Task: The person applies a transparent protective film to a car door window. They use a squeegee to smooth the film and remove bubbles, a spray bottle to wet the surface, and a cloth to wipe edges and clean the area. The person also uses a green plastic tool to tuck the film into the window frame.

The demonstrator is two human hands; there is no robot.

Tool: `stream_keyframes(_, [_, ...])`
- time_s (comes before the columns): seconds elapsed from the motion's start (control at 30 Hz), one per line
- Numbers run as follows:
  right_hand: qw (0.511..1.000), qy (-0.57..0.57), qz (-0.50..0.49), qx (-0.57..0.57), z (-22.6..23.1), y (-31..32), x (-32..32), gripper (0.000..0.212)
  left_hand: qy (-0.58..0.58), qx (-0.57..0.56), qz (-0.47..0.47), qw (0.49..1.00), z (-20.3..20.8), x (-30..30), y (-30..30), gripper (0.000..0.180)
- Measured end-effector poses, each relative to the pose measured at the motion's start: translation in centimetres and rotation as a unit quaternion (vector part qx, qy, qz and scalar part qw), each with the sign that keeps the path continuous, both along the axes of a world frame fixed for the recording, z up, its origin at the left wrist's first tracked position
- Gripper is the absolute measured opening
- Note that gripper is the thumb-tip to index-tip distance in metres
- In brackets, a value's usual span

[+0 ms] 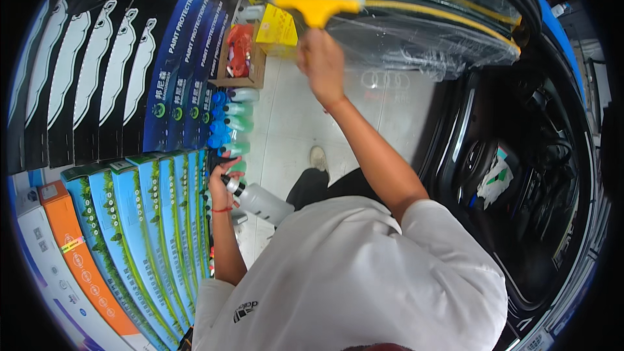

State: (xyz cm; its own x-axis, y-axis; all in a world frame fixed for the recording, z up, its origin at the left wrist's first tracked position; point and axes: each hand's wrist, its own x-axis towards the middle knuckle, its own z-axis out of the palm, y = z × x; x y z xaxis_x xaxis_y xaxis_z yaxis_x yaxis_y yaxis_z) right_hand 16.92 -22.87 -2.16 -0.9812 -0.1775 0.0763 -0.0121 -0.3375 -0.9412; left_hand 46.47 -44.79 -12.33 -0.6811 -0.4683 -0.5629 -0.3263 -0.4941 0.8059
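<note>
My right hand [320,60] is raised and grips the handle of a yellow squeegee [316,2], whose blade rests against the glass of an open car door [416,19] covered with clear plastic film. My left hand [223,185] hangs low at my side and holds a grey spray bottle [262,200] by its black trigger head, the bottle's body pointing right. A red cord circles my left wrist. My white shirt fills the lower middle of the view.
Long blue, green, black and orange boxes [143,221] are stacked on the left. Several blue-capped bottles [229,117] stand on the pale tiled floor, beside a cardboard box [239,58] and a yellow box [276,26]. The dark car interior [513,175] lies to the right.
</note>
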Motion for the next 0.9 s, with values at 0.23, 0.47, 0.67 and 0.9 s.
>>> stream_keyframes(0.23, [0.948, 0.257, -0.147, 0.116, 0.8, -4.6, -7.9, 0.024, -0.018, -0.017, -0.044, 0.999, 0.9, -0.3, 0.2, 0.049])
stream_keyframes(0.47, [0.896, 0.296, -0.101, 0.316, -5.1, 1.9, -8.3, 0.035, -0.053, -0.032, -0.069, 0.996, 1.3, -1.3, 0.0, 0.05])
stream_keyframes(0.67, [0.828, 0.335, -0.076, 0.444, -1.2, 15.7, -13.5, 0.035, -0.062, -0.026, -0.137, 0.988, 1.0, -6.4, 1.8, 0.054])
stream_keyframes(0.9, [0.86, 0.183, -0.012, 0.477, -1.7, 17.5, -10.4, 0.035, -0.075, 0.008, -0.154, 0.985, -1.5, -8.2, 4.3, 0.05])
